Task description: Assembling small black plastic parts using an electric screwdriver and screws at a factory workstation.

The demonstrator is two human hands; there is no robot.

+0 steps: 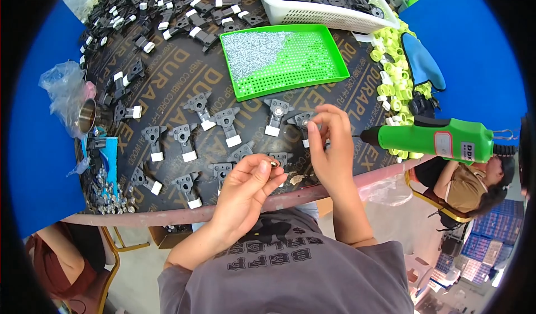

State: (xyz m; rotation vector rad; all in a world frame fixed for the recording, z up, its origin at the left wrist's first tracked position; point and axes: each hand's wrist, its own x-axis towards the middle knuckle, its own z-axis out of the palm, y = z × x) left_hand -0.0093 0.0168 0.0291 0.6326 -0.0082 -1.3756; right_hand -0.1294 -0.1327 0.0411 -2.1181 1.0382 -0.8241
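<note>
My left hand (245, 188) is near the table's front edge, thumb and fingertips closed on a small round metal piece (274, 164). Bent at the fingers, my right hand (333, 149) has its thumb and fingertips together at a black plastic part with a white tip (304, 123); what they hold, if anything, is hidden. Just left of it lies a similar black part (277, 112) with a shiny round piece in its middle. More such parts (227, 125) lie spread across the table, some partly covered by my left hand.
A green tray (340, 71) holds small silvery screws. Behind it stands a white basket (312, 19) of black discs. At right are yellow-green rings (399, 85) and a green power screwdriver (446, 138). Metal pieces (114, 199) lie front left; black parts (162, 12) are heaped far left.
</note>
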